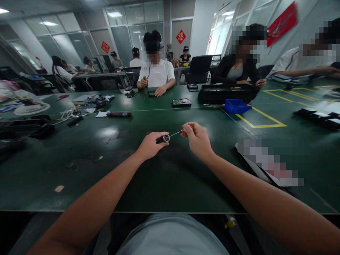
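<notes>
Only the head view here, so I placed everything off the blue bin sitting on the green table. Both hands were up over the table, well nearer to me than the bin and off to its left. The left hand was curled closed around a small black cylinder, its silvery ring end poking out to the right. The right hand was pinching a skinny screwdriver by its reddish handle, thumb and fingertips pressed together. The thin shaft pointed left with the tip right at that ring end. Couldn't tell if the tip was actually inside it.

Left of the bin lay a hard drive. Just behind the bin sat a long black case. Yellow tape lines ran along the tabletop on the bin's near side. A person in a white shirt sat across the table, beyond and left of the bin.
</notes>
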The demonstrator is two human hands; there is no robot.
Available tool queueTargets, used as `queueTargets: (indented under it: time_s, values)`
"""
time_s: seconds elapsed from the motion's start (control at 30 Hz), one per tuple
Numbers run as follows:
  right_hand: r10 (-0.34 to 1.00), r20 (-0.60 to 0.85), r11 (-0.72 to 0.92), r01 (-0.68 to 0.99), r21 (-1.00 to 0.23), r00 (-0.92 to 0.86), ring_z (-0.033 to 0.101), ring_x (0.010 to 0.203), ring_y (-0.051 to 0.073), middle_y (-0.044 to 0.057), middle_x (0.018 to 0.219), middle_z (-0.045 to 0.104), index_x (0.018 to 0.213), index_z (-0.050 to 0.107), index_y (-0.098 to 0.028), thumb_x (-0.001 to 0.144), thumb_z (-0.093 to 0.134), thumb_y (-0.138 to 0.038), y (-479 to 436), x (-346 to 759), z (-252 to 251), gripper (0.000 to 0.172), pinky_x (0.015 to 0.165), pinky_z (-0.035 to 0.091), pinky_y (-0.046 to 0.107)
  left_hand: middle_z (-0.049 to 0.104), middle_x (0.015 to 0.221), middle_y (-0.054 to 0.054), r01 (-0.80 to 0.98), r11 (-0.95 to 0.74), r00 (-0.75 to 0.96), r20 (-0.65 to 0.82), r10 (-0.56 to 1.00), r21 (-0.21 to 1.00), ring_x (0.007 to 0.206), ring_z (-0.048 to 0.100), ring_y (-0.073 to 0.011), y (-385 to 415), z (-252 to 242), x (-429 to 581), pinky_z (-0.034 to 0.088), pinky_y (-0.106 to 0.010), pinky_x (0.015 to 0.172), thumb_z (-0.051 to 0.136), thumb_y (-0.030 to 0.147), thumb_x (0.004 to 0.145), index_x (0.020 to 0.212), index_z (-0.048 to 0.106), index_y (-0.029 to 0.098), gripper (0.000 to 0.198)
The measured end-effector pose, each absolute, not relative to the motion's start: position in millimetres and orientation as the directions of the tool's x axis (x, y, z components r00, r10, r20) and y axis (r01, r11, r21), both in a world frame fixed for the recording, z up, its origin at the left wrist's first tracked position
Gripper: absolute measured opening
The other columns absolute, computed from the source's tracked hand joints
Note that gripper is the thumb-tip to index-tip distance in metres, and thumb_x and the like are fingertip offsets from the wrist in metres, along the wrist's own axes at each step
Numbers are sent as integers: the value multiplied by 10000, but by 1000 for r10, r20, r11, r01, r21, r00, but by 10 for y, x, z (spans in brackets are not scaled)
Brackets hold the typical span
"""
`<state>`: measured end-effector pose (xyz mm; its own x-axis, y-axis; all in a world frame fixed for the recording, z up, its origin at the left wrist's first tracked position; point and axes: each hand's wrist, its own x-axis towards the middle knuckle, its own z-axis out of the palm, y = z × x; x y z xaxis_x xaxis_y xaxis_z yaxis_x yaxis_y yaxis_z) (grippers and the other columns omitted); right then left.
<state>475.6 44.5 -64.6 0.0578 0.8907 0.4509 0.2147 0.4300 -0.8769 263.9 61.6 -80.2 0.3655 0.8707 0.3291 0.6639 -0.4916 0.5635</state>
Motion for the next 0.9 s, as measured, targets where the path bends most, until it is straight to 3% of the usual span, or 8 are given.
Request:
queueTargets:
  time_s: [0.2,0.37,0.6,0.8,0.9]
  values:
    - [884,466,439,279,-854,36,656,724,169,31,792,701,915,612,-202,946,519,-407,405,4765,-585,228,700,495,325,703,1158,-32,661,-497,364,339,867,562,1049,619,-237,617,-829,2636,455,-399,939,735,306,833,1241,664,286,415]
    - [897,440,383,431,-817,37,561,546,141,-11,597,628,710,588,-207,862,651,-488,380,4785,-542,326,563,407,287,709,1113,-28,659,-499,361,346,866,562,1015,624,-230,625,-851,2625,461,-391,930,748,298,822,1232,670,290,417]
    - [868,493,474,409,-780,-68,627,690,165,12,770,669,944,620,-204,905,543,-290,362,4778,-577,122,638,444,297,702,1117,-37,660,-492,346,352,870,568,1037,624,-239,641,-847,2609,457,-409,945,733,277,829,1233,667,287,410]
    - [878,469,457,468,-756,-98,574,571,151,-14,610,604,872,652,-206,977,454,-427,340,4784,-563,315,587,402,288,707,1092,-27,659,-484,341,345,875,576,1016,630,-232,651,-843,2611,455,-391,932,742,261,819,1216,674,280,403]
    - [861,502,473,482,-738,-77,581,588,156,-10,635,612,969,652,-204,978,455,-395,341,4775,-578,275,602,408,291,705,1105,-26,662,-486,342,347,873,570,1019,628,-231,649,-841,2613,451,-390,927,739,269,824,1221,670,285,404]
